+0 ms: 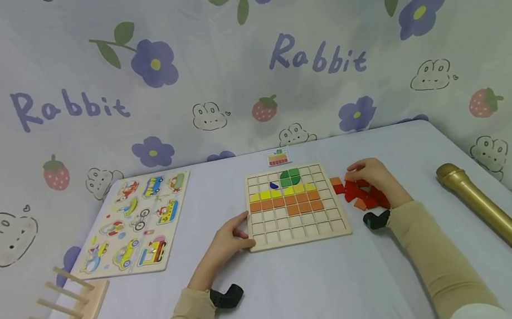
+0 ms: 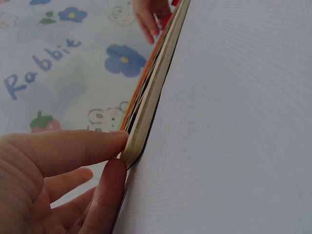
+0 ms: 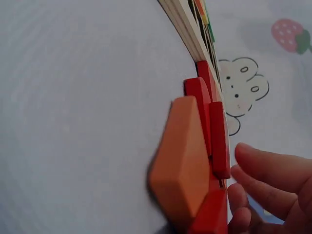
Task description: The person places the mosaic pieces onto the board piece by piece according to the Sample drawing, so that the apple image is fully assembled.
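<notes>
My left hand (image 1: 228,239) rests at the left edge of a wooden grid board (image 1: 269,239). In the left wrist view, its extended finger and thumb touch the board's corner (image 2: 134,153). Yellow and orange pieces (image 1: 268,203) fill rows of the grid, with a green round shape (image 1: 289,177) and a small blue piece (image 1: 274,185) above. Right of the board, my right hand (image 1: 374,176) reaches over a loose pile of red pieces (image 1: 369,198), fingers loosely bent. The right wrist view shows its fingertips beside a red piece (image 3: 220,141), with an orange piece (image 3: 183,161) nearer the camera.
Behind the board lies a small pattern card (image 1: 278,157). A vehicle puzzle board (image 1: 121,264) sits at the left, and a wooden peg rack (image 1: 86,317) with red and green beads at front left. A gold microphone (image 1: 494,215) lies at the right. A printed cloth (image 1: 227,46) hangs behind the table.
</notes>
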Action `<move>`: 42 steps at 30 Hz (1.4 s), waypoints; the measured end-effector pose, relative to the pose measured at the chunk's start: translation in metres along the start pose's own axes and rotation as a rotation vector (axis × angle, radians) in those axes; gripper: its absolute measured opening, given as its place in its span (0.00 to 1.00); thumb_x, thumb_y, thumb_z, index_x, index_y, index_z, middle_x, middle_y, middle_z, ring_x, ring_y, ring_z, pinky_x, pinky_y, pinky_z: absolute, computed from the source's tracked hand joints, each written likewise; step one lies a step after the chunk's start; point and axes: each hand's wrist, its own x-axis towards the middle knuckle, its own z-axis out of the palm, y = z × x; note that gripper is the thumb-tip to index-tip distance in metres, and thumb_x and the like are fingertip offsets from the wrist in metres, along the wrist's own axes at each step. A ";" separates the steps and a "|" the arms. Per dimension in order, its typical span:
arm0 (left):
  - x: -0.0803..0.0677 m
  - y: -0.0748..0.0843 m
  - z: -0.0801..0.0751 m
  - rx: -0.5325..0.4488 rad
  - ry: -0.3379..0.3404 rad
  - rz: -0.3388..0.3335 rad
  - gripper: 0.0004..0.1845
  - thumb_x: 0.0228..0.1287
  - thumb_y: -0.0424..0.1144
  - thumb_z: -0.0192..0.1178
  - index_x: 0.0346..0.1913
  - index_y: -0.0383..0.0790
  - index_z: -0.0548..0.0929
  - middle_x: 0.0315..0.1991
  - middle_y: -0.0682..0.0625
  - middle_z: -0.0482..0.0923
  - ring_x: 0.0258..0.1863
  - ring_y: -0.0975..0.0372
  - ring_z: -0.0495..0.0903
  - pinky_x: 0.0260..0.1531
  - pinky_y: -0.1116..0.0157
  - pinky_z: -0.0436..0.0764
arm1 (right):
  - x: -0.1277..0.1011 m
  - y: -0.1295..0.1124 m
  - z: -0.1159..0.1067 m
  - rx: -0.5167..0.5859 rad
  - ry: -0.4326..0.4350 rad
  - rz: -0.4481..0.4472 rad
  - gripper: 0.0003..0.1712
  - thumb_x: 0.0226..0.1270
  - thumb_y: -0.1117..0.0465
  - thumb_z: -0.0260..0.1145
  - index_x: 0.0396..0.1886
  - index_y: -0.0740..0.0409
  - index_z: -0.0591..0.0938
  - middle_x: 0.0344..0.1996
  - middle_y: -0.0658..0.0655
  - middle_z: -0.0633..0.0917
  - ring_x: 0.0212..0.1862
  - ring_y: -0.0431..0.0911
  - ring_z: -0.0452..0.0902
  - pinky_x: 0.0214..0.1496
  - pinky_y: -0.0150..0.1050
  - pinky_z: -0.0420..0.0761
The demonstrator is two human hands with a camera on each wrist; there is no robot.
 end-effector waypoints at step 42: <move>0.001 -0.002 -0.002 -0.005 -0.008 0.019 0.41 0.46 0.31 0.69 0.67 0.42 0.66 0.32 0.47 0.75 0.28 0.61 0.71 0.26 0.66 0.72 | -0.023 -0.086 0.127 -0.043 -0.250 -0.263 0.07 0.52 0.62 0.71 0.31 0.58 0.84 0.32 0.52 0.83 0.29 0.43 0.75 0.31 0.34 0.75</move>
